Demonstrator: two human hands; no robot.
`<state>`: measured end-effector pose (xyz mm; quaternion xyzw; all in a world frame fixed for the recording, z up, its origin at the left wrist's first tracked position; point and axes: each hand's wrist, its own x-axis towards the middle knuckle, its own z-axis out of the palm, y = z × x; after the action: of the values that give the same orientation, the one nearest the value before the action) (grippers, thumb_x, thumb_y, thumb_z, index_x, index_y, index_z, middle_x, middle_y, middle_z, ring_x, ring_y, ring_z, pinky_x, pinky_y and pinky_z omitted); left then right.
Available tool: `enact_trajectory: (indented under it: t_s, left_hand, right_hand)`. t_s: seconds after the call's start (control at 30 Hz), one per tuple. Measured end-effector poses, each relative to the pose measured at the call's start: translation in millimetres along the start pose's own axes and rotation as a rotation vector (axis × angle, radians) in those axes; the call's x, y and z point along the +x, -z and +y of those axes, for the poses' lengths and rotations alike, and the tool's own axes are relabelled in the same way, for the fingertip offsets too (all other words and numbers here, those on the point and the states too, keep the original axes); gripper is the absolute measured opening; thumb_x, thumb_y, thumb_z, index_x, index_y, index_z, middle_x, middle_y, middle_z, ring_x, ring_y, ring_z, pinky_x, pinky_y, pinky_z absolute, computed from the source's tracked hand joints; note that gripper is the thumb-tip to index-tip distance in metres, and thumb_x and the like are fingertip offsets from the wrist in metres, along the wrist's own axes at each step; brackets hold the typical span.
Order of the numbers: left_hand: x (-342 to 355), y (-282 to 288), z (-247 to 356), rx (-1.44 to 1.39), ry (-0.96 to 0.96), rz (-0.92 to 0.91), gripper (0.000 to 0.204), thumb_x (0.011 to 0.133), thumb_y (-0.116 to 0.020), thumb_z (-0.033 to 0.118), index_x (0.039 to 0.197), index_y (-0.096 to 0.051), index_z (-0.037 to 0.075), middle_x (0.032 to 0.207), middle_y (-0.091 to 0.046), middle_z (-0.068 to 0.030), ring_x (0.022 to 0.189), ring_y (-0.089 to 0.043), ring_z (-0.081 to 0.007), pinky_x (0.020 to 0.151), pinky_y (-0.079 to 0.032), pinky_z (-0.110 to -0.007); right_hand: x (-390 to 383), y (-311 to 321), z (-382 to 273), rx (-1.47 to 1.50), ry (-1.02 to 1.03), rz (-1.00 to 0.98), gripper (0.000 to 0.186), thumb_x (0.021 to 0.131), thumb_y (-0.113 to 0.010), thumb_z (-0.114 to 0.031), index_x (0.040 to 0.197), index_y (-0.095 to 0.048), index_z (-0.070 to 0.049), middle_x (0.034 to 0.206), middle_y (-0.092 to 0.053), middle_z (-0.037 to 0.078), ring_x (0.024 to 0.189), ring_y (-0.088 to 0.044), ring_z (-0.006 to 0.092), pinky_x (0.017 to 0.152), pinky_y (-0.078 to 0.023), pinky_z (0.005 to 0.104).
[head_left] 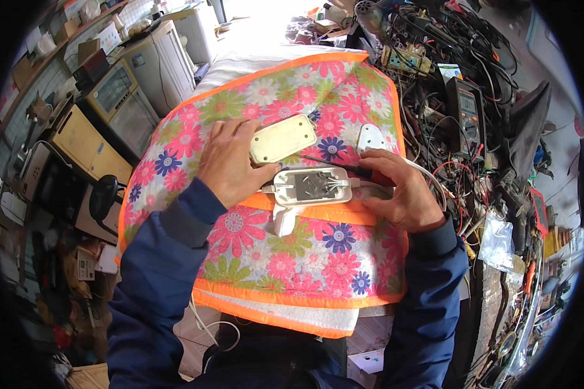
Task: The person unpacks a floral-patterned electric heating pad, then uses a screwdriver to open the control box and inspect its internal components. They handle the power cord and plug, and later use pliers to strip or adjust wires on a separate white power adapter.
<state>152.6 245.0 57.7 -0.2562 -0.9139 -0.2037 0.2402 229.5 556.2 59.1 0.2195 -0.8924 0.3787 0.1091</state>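
On the flowered heating pad (285, 259) spread over the lap, the white controller housing (313, 187) lies open, its cover (282, 138) already off and resting just above it, with the circuit board exposed. Left hand (230, 170) has fingers curled on the housing's left end and touching the cover; right hand (402, 193) grips a screwdriver (334, 163), its tip at the board's upper edge. Judging by this, opening is done; inside work and reclosing remain.
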Motion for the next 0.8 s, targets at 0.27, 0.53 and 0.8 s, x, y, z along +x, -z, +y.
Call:
enact_trajectory:
  t_s: [0.27, 0.53, 0.8]
  left_hand:
    - [-1.5, 10.9, 29.6, -0.29, -0.343, -0.011, 0.04, 0.075, -0.083, 0.016, 0.11, -0.068, 0.005, 0.115, -0.066, -0.0129, 0.109, -0.06, -0.0339, 0.1, -0.047, -0.044]
    - [-9.8, 4.1, 42.5, -0.298, -0.323, -0.242, 0.05, 0.076, -0.084, 0.02, 0.119, -0.064, 0.003, 0.113, -0.068, -0.0152, 0.109, -0.062, -0.0348, 0.096, -0.051, -0.044]
    - [-9.0, 2.2, 41.7, -0.371, -0.287, -0.247, 0.049, 0.077, -0.083, 0.016, 0.121, -0.064, 0.004, 0.113, -0.068, -0.0135, 0.108, -0.062, -0.034, 0.095, -0.051, -0.044]
  right_hand:
    - [-1.1, 4.3, -1.8, 0.021, 0.022, 0.02, 0.044, 0.073, -0.07, 0.001, 0.117, -0.066, 0.006, 0.122, -0.067, 0.021, 0.114, -0.065, 0.0385, 0.098, -0.053, 0.0409]
    - [-1.7, -2.3, 8.2, -0.023, 0.031, 0.116, 0.036, 0.075, -0.066, 0.005, 0.111, -0.069, 0.006, 0.117, -0.069, 0.022, 0.109, -0.066, 0.039, 0.097, -0.053, 0.0412]
    - [-2.1, -2.2, 8.4, -0.088, 0.044, 0.118, 0.034, 0.075, -0.065, 0.003, 0.109, -0.07, 0.005, 0.117, -0.069, 0.022, 0.109, -0.066, 0.0393, 0.096, -0.053, 0.0417]
